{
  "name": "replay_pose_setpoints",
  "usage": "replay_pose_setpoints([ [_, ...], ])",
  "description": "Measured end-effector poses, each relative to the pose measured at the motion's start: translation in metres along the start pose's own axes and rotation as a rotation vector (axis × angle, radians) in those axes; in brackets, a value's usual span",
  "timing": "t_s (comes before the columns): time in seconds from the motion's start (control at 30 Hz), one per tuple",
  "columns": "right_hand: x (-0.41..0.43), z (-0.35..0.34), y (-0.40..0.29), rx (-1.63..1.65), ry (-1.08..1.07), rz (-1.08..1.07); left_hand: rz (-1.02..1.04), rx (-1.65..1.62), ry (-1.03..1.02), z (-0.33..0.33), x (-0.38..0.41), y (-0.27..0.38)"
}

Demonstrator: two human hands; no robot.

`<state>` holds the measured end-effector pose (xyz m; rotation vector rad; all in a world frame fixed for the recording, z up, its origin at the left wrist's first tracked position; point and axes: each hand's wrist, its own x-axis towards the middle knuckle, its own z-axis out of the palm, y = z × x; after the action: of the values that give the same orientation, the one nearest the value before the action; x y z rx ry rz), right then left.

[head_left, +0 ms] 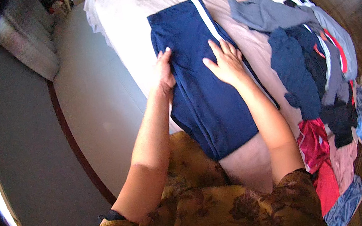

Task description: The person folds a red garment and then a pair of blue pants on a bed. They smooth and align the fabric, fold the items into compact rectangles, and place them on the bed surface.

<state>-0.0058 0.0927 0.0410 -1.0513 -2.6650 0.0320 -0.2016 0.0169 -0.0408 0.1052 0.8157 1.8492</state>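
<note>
Navy blue trousers [212,98] with a white side stripe lie folded lengthwise on a bed with a pale pink sheet [130,2]. Against their left edge rests my left hand [165,69], thumb on the cloth and the other fingers partly hidden at the edge; whether it grips the fabric is unclear. My right hand [226,58] lies palm down on the right part of the trousers, fingers spread, fingertips beside the white stripe. The end of the trousers nearest me reaches down by my lap.
Along the bed's right side lies a heap of clothes: a grey garment [267,12], a dark blue one [290,66], a red one [325,179] and a patterned blue one [344,202]. Left of the bed is the pale floor [94,90], with a curtain [29,47] beyond.
</note>
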Motion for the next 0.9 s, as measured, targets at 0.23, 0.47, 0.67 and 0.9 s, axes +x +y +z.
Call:
replay_pose_setpoints([
  [0.23,-0.179,-0.047,0.110,0.152,-0.010,0.379,-0.173,0.043,-0.193,-0.006,-0.065,-0.008],
  [0.47,-0.226,-0.043,0.145,1.134,-0.140,0.682,-0.324,0.388,0.071,0.008,-0.183,-0.062],
  [0.67,-0.209,-0.044,0.141,1.127,-0.051,0.776,-0.252,0.811,0.103,0.040,-0.267,-0.106],
  [0.9,-0.231,-0.034,0.189,1.049,0.186,0.893,-0.278,0.693,0.029,0.051,-0.282,-0.166],
])
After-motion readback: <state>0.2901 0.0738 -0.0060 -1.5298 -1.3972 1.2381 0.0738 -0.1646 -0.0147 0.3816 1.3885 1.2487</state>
